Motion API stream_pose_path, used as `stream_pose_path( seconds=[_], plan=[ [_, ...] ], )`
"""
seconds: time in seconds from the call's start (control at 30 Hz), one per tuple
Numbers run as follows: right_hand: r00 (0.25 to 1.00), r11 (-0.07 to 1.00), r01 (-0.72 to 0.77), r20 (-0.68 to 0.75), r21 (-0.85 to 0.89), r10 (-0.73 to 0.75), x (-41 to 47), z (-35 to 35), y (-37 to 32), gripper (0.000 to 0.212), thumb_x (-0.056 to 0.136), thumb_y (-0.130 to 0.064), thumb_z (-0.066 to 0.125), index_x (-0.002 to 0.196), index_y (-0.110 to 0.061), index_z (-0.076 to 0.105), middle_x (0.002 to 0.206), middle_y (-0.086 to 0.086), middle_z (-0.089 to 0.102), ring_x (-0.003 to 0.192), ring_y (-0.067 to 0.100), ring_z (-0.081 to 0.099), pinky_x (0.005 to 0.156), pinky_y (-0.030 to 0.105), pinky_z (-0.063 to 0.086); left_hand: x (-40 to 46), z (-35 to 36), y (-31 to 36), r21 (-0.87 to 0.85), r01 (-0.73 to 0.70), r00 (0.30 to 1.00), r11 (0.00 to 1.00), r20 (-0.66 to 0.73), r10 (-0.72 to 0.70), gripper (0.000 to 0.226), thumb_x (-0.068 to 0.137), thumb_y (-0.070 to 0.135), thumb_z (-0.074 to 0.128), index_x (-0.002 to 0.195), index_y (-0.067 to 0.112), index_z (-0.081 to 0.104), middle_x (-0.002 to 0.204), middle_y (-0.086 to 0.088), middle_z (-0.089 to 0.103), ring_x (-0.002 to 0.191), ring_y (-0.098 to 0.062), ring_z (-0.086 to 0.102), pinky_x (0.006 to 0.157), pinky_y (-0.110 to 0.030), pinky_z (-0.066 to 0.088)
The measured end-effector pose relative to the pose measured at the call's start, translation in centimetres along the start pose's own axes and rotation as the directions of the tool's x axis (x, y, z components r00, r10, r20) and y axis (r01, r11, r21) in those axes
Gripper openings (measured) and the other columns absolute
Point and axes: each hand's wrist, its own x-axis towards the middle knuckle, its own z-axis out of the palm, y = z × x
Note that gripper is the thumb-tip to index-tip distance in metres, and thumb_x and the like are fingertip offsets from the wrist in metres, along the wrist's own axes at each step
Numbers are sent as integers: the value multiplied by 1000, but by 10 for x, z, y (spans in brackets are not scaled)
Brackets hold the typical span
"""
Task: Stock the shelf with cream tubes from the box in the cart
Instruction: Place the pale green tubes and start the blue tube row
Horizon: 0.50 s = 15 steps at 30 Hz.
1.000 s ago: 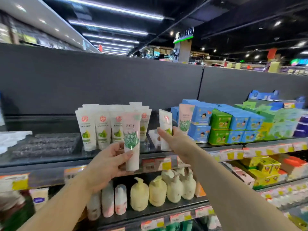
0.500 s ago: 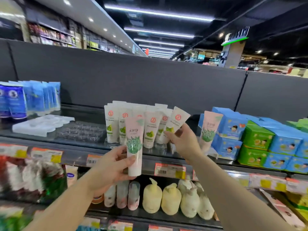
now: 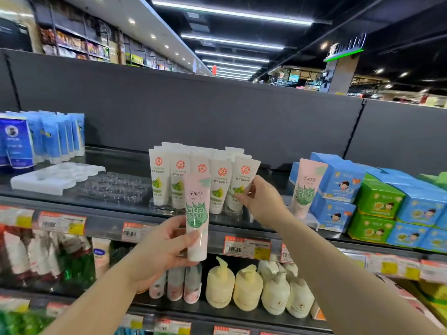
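Left hand (image 3: 160,247) at 6 o'clock, we're gripping a pink cream tube (image 3: 197,218) upright; right hand (image 3: 262,204) pinches the tilted white tube (image 3: 243,182) ending the row on the shelf (image 3: 106,213) behind, 12 o'clock.

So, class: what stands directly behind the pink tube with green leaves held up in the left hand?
Behind the pink tube with green leaves stands a row of white cream tubes with red seals; the middle tube's lower half is covered.

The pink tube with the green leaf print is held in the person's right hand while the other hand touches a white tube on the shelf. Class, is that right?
Not quite. The head view shows the pink tube in the left hand; the right hand touches the white tube on the shelf.
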Motion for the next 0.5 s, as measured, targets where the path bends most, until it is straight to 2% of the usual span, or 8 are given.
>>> stream_pose_path(
  seconds=[0.1,0.17,0.3,0.4,0.5],
  plan=[
    [1000,1000,-9,19,-1,9,1,-2,-1,35,90,-27,64,123,-24,51,125,-9,62,112,12,59,84,26,45,3,3,-2,-1,4,1000,1000,-8,-4,50,74,17,67,123,21,56,111,-5,72,103,-27,69,88,-52,55],
    [999,1000,-12,42,-25,14,1,-2,-2,37,91,-28,63,125,-25,50,128,-8,61,116,14,58,83,26,46,4,3,-3,-10,7,1000,1000,-8,-7,48,75,16,65,122,20,57,111,-6,72,103,-27,68,88,-52,54],
    [995,997,-29,94,-77,36,2,1,-2,35,94,-25,60,126,-25,47,132,-7,58,120,18,55,91,34,49,7,5,-4,-27,9,1000,1000,-22,-10,49,74,15,65,122,19,57,111,-7,71,103,-28,69,86,-51,55],
    [992,993,-40,118,-111,53,5,0,-2,28,95,-25,59,120,-24,47,135,-5,56,119,18,55,79,27,46,8,7,-4,-32,13,1000,999,-14,-14,50,74,15,65,123,18,56,115,-8,70,104,-28,68,86,-50,56],
    [987,988,-56,142,-141,76,9,0,-4,26,95,-25,58,118,-22,47,135,-3,56,115,18,56,77,25,44,7,8,-5,-33,19,1000,999,-11,-19,50,75,15,65,124,18,56,114,-8,70,104,-28,68,84,-48,56]
  ],
)
